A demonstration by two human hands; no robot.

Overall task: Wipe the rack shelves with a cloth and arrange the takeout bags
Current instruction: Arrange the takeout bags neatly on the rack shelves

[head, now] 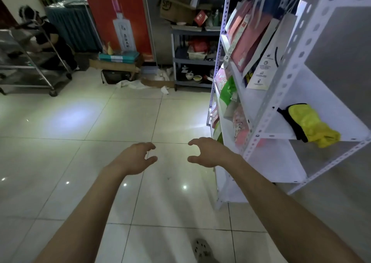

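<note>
Two hands are held out over the tiled floor (pixel 80 132), the left hand (pixel 136 158) and right hand (pixel 208 152) both half-open with curled fingers, nothing gripped. Just right, one white rack (pixel 267 110) is seen; one yellow cloth (pixel 313 125) is draped on a shelf, and several bags (pixel 249 37) are leant on the shelves beyond.

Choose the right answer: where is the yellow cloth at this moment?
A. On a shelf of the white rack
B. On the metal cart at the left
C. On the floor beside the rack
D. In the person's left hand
A: the yellow cloth lies on a shelf of the white rack, while the left hand and the right hand are both open and empty over the floor.
</note>
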